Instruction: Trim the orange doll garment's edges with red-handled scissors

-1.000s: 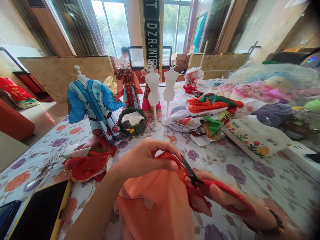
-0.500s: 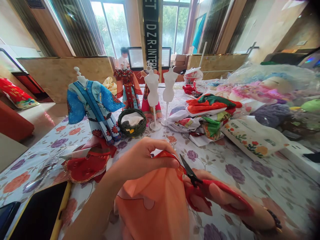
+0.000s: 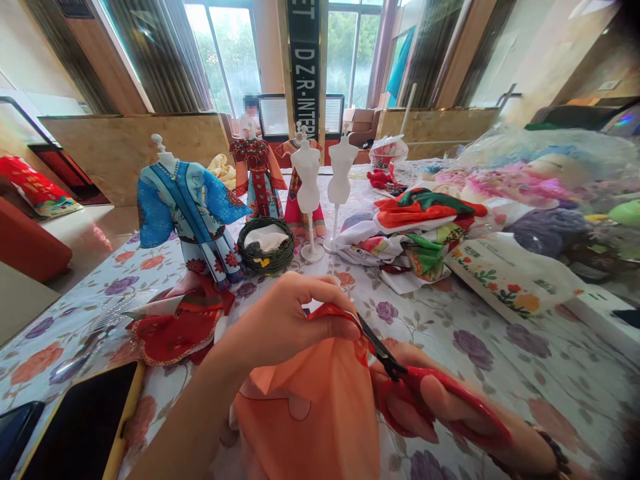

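My left hand (image 3: 295,317) pinches the red upper edge of a piece of orange fabric (image 3: 320,407), which hangs down toward me. Red-handled scissors (image 3: 455,393) are gripped in my right hand (image 3: 415,407), with fingers through the loops. Their dark blades lie along the fabric's red edge, close to my left fingertips, and look nearly closed. Whether the cloth is between the blades I cannot tell. Left of my hands, a red embroidered cloth piece (image 3: 177,327) lies on the flowered tablecloth (image 3: 385,312).
A mannequin in a blue robe (image 3: 185,200), a dark woven basket (image 3: 266,247) and bare white mannequins (image 3: 306,177) stand beyond my hands. Folded fabrics (image 3: 420,227) and a flowered packet (image 3: 515,273) lie to the right. A yellow-cased phone (image 3: 75,420) is at lower left. A person (image 3: 249,120) sits far back.
The scissor blades have closed together against the fabric's red edge, and my right fingers have shifted on the handles. My left hand keeps its pinch. The view has moved slightly.
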`<state>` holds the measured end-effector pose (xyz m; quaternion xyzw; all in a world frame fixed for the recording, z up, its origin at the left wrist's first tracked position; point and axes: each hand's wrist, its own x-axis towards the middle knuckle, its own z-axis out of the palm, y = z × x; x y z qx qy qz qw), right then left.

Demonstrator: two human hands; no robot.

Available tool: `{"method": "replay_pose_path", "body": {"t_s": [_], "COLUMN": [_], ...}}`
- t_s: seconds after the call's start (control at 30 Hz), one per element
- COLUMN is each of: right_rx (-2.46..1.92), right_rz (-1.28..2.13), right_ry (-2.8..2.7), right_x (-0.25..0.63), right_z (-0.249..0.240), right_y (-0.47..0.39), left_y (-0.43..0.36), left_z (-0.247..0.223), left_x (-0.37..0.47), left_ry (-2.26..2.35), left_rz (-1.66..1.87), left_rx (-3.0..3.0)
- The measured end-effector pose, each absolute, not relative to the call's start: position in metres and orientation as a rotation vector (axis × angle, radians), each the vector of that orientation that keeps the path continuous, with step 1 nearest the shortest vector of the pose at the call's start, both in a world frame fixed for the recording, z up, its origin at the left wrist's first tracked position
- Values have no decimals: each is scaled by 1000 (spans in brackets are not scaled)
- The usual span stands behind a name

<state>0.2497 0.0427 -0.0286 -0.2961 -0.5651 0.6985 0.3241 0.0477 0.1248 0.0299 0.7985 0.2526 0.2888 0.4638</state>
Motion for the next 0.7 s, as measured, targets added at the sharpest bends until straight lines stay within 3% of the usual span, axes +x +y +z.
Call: {"method": "replay_pose_path", "body": {"t_s": [0.7], "right_rx": [-764], "right_rz": [1775], "right_ry": [-1486], "right_x": [249], "right_z": [-41], "right_y": [42], "left_y": [126], "left_z": [27], "left_x": [49], "left_ry": [635], "left_rz": [735], "left_rx": [1969]}}
